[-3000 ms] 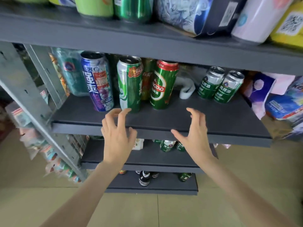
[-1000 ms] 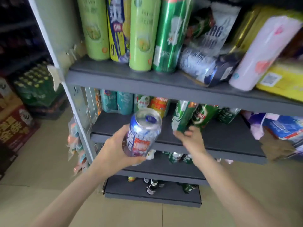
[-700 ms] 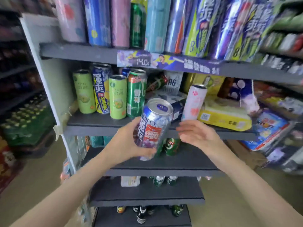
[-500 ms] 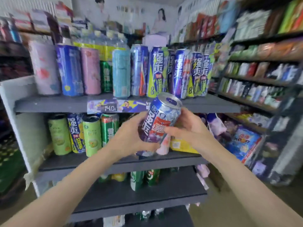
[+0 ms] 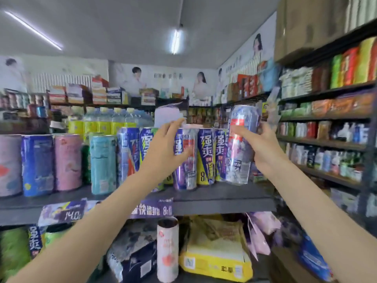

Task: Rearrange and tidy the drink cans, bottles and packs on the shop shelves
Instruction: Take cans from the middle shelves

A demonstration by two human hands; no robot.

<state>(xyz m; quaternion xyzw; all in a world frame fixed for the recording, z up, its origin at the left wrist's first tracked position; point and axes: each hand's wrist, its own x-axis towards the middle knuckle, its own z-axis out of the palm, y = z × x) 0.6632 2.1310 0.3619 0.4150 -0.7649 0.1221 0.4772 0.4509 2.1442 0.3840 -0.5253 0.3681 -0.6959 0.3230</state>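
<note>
The right hand (image 5: 265, 148) holds a tall silver-purple drink can (image 5: 240, 146) over the grey shelf's (image 5: 224, 198) right end. The left hand (image 5: 163, 152) grips a purple can (image 5: 184, 160) in the row. A bump could tip the row over.

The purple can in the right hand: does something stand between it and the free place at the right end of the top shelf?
Nothing visible does. The right hand holds the purple can tilted over the bare right end of the top shelf. The standing purple cans are beside that place, and the left hand grips one.
</note>
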